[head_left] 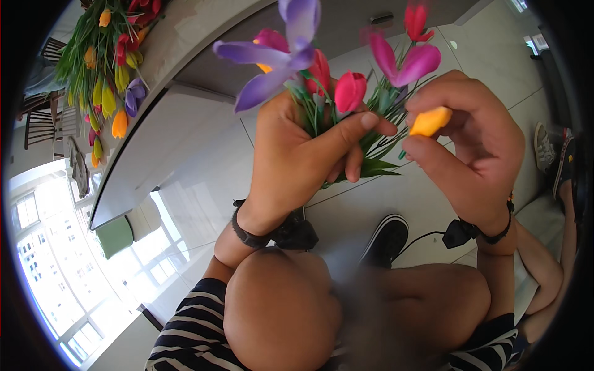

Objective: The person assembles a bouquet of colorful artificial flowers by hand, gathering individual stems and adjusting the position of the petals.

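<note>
In my left hand (306, 148) is a bunch of artificial flowers, its stems gripped between thumb and fingers. A purple flower (278, 60) and a pinkish-red tulip bud (350, 91) stand above that hand. To their right a magenta flower (406, 65) and a red flower (417, 23), slightly blurred, rise from the same bunch. Green leaves (371, 168) stick out below my left fingers. My right hand (478, 134) pinches a small yellow-orange flower bud (430, 121) between thumb and fingers, just right of the bunch. A short green stub shows under the bud.
More artificial flowers (107, 99) lie on a light table (185, 46) at the upper left. A green seat (114, 236) stands below the table's edge. Wooden chairs (41, 125) are at the far left. At the right edge another person's leg (538, 264) and shoes (545, 146) are visible.
</note>
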`<state>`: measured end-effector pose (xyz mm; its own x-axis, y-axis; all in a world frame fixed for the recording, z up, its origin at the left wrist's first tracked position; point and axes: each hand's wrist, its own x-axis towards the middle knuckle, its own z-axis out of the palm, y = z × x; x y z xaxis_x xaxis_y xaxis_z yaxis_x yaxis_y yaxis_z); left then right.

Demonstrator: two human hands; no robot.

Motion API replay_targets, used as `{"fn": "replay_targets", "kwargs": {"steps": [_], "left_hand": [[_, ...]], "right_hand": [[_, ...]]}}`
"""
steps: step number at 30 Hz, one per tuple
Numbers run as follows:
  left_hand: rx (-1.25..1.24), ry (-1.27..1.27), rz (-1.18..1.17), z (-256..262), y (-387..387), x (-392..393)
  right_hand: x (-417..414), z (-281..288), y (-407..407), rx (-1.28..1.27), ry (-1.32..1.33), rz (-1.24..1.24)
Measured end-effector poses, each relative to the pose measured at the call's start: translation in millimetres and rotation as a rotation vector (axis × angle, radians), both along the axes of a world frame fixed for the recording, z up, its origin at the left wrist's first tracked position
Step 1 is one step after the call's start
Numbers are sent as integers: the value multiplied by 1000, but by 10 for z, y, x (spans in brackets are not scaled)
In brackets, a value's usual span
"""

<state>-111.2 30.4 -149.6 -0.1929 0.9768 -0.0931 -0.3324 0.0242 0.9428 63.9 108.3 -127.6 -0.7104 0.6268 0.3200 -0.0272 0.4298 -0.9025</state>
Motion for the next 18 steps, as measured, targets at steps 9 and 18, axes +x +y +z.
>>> {"fn": "replay_targets", "kwargs": {"steps": [9,18], "left_hand": [[-130,103,11,9,-26,-19],[-121,297,36,-47,-58,-15]], "right_hand": [[-53,-123,2,-46,114,-13],[-67,-191,36,-97,170,-128]]}}
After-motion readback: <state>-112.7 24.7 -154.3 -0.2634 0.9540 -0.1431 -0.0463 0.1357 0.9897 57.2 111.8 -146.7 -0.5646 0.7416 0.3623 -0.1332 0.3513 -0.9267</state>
